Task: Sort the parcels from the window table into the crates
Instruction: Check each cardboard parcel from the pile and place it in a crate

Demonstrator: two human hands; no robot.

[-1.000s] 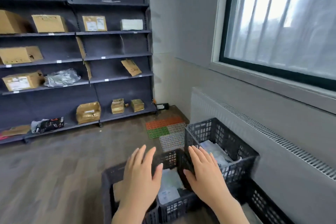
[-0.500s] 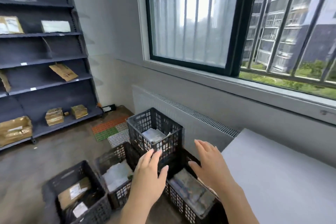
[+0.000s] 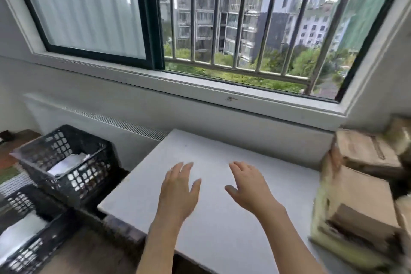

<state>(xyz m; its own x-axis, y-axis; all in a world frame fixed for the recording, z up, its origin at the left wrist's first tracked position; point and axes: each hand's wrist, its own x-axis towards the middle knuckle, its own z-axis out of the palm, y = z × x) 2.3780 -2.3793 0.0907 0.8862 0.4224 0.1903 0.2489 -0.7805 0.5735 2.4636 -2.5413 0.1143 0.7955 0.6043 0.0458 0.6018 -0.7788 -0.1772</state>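
Note:
The white window table [image 3: 222, 224] fills the lower middle of the view. Both hands hover above its bare top with fingers spread and nothing in them: my left hand [image 3: 179, 191] and my right hand [image 3: 249, 187], a short gap between them. Brown cardboard parcels [image 3: 353, 202] are piled at the table's right end, blurred, more boxes [image 3: 367, 151] stacked behind them. To the left, on the floor, stands a black lattice crate [image 3: 64, 162] with white packets inside. A second black crate [image 3: 24, 238] sits nearer, at the lower left, also holding a pale packet.
A barred window [image 3: 244, 22] with a sill [image 3: 200, 89] runs along the wall behind the table. A white radiator cover [image 3: 106, 127] stands between the far crate and the table. Wooden floor shows at the lower left.
My view has swung right, from the shelves and crates to the window table. Both hands have moved from above the crates to above the tabletop, still holding nothing.

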